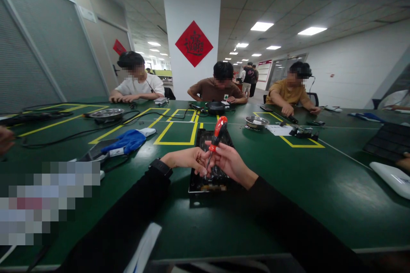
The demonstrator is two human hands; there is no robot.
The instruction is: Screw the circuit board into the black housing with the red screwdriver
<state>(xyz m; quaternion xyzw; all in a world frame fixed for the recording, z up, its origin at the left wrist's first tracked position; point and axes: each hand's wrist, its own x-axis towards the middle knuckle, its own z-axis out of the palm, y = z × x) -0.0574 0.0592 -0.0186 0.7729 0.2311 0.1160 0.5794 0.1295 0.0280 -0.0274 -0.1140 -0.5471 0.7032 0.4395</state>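
A screwdriver (220,129) with a red and black handle leans over a dark, opened flat device (200,182) on the green table. My right hand (233,163) grips it near the red collar, its fingers around the lower handle and upper shaft. Close beside it, my left hand (187,158) is closed, thumb and fingers pinched at the lower end of the shaft. Whether those fingers grip the shaft or a tiny part at its tip cannot be made out. Both hands are over the device and hide much of its middle.
Blue gloves (130,140) and cables are at left on the green table (288,196). Metal bowls (256,122), a white paper (278,130) and black parts (304,133) stand farther back. A white object (390,178) lies at right. Three people sit across the table.
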